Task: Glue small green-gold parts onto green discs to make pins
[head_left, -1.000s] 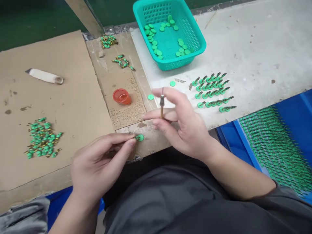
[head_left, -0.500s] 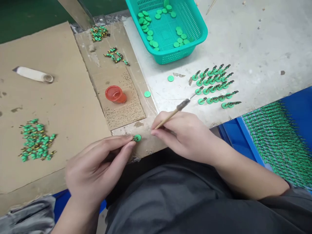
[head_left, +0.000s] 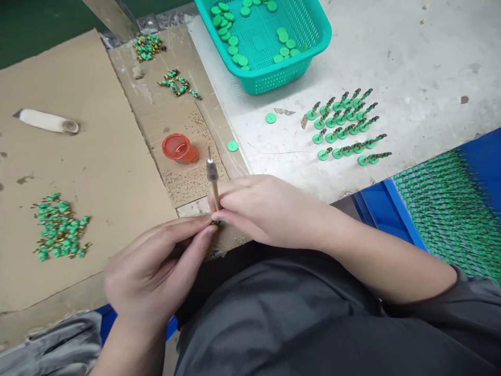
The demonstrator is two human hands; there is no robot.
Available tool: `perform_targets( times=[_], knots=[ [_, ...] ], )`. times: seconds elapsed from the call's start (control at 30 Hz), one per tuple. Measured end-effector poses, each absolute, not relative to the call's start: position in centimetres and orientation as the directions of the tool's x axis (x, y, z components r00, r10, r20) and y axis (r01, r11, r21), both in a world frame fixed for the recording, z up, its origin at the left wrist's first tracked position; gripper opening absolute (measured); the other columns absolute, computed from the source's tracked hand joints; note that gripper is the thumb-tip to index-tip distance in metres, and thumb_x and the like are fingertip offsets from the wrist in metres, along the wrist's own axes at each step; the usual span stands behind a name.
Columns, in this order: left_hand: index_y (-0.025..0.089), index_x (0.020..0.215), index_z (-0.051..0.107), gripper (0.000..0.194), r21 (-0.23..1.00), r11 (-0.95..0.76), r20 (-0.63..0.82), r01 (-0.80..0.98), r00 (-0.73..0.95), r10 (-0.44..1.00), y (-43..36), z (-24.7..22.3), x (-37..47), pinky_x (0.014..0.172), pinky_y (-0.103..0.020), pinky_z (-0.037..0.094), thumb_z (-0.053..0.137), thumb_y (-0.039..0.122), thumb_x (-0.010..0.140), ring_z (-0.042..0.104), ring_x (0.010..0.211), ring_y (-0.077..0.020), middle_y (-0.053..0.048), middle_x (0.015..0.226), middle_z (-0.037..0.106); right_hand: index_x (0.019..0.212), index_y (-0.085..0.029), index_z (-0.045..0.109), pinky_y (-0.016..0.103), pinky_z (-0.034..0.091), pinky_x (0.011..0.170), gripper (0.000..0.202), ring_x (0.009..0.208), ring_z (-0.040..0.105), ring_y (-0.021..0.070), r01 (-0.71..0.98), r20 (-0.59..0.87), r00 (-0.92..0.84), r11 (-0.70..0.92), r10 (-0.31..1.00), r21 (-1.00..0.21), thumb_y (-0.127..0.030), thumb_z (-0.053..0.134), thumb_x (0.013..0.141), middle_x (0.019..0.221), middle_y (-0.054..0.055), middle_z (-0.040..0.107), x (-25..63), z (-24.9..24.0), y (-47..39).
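Desk: a pale, scuffed surface point(head_left: 415, 68) running across the view, its near edge just in front of the person's dark clothing.
Cardboard: a brown sheet point(head_left: 97, 172) on the desk's left part.
Blue crate: below the desk's edge at right point(head_left: 485, 149), filled with close rows of green pieces point(head_left: 442, 198).
Basket: turquoise, with slotted walls point(head_left: 270, 85), green discs lying in it.
Left hand: thumb and forefinger pinched together point(head_left: 156, 266) on a small green piece, at the desk's near edge.
Right hand: fingers closed point(head_left: 266, 211) round a brush-like tool, fingertips close to the left hand's (whether they also touch the piece, I cannot tell).
Standing figures: uneven rows on green discs point(head_left: 343, 130), right of the basket's near end.
Figure pile: green and gold point(head_left: 60, 227), loose on the cardboard.
White tube: dark-tipped point(head_left: 45, 121), lying above that pile.
Brush-like tool: wooden handle, dark collar point(head_left: 212, 172), thin tip pointing away from the person.
Red cup: tilted point(head_left: 176, 147), on a speckled board.
Loose disc: flat, green point(head_left: 233, 146), right of the cup.
Small green piece: mostly covered by fingertips point(head_left: 219, 223), between the hands.
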State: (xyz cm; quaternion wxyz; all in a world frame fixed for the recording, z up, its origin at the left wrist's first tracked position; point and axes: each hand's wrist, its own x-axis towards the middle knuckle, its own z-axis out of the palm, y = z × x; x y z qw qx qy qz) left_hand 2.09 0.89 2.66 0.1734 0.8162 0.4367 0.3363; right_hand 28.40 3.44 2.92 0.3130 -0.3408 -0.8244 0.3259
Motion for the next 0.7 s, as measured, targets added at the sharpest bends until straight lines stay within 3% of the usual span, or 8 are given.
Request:
perform_targets(
  times=[0.27,0.6,0.7],
  knots=[
    [0.03,0.114,0.09,0.011,0.563,-0.568,0.409,0.599,0.395,0.822,1.0,2.7,2.1,0.1,-0.017,0.069,0.091,0.021,0.109,0.088,0.096,-0.0087,0.006,0.111,0.094,0.129,-0.015,0.08,0.036,0.064,0.112,0.023,0.123,0.085,0.024,0.399,0.236,-0.63,0.569,0.74,-0.719,-0.009,0.058,0.127,0.127,0.009,0.088,27.9,3.4,3.5],
    [0.032,0.114,0.092,0.009,0.558,-0.562,0.422,0.61,0.375,0.826,1.3,2.2,1.8,0.098,-0.018,0.068,0.093,0.024,0.108,0.088,0.095,-0.0096,0.006,0.112,0.095,0.138,-0.018,0.078,0.036,0.063,0.119,0.027,0.133,0.084,0.0236,0.423,0.098,-0.658,0.475,0.746,-0.772,-0.005,0.059,0.123,0.138,0.009,0.09,27.2,5.7,4.2],
    [0.032,0.112,0.093,0.006,0.575,-0.548,0.414,0.607,0.361,0.835,1.5,2.1,1.8,0.094,-0.019,0.068,0.091,0.027,0.109,0.088,0.091,-0.0108,0.005,0.106,0.094,0.137,-0.016,0.078,0.036,0.062,0.121,0.025,0.137,0.083,0.0233,0.411,0.123,-0.643,0.476,0.756,-0.777,-0.007,0.057,0.125,0.141,0.011,0.089,27.3,5.1,3.9]
  ],
)
